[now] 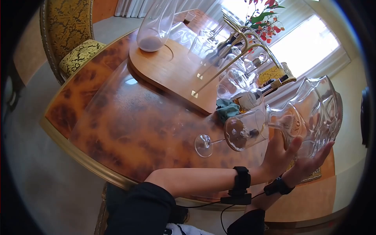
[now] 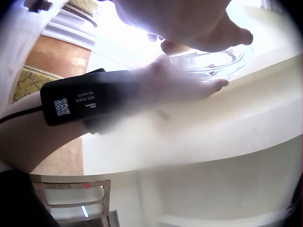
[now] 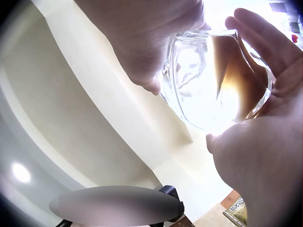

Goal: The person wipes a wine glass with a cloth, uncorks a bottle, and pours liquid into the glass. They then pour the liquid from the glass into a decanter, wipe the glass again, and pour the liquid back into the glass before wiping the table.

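Observation:
Both hands hold a clear, faceted brandy bottle (image 1: pixel 299 117) marked XO, its base up to the right and its neck down at the mouth of a stemmed glass. My left hand (image 1: pixel 278 158) grips it on the neck side. My right hand (image 1: pixel 309 166) holds it from below, farther along the body. Brown liquid shows inside the bottle (image 3: pixel 241 80) in the right wrist view, with fingers and thumb around it. The stemmed glass (image 1: pixel 256 131) stands on the table with brown liquid low in its bowl; its foot (image 1: pixel 203 145) rests on the tabletop.
A wooden board (image 1: pixel 184 78) carries a gold metal rack (image 1: pixel 219 70) and a tall glass decanter (image 1: pixel 150 41). Behind the stemmed glass are a teal cloth (image 1: pixel 227 109), an amber bottle (image 1: pixel 246 102) and several clear glasses. A gold-trimmed edge (image 1: pixel 86 158) borders the glossy table.

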`<state>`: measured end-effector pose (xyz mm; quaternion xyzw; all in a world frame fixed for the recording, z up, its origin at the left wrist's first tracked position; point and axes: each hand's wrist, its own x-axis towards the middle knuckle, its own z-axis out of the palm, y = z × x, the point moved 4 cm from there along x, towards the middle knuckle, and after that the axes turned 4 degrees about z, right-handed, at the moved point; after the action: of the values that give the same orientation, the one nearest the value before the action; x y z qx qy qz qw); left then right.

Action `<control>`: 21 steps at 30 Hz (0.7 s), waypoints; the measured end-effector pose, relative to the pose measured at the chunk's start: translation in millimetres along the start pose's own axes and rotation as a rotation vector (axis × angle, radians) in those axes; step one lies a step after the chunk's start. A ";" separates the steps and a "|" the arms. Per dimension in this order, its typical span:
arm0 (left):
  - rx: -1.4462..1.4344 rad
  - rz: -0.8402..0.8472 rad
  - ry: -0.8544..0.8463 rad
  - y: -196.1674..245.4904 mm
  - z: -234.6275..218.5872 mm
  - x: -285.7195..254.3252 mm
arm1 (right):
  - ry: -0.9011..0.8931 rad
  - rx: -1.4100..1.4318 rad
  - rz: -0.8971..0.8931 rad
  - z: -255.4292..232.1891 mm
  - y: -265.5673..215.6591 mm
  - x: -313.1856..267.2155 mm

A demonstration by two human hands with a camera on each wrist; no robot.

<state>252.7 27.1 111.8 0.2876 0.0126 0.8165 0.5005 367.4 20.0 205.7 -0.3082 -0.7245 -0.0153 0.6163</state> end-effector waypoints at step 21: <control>0.063 0.062 0.124 12.8 7.5 -0.8 | 0.045 0.079 0.189 26.9 -40.8 20.5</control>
<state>246.2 18.1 121.6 0.2522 0.0605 0.8471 0.4638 323.6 6.6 232.3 -0.3502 -0.6781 0.0642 0.6429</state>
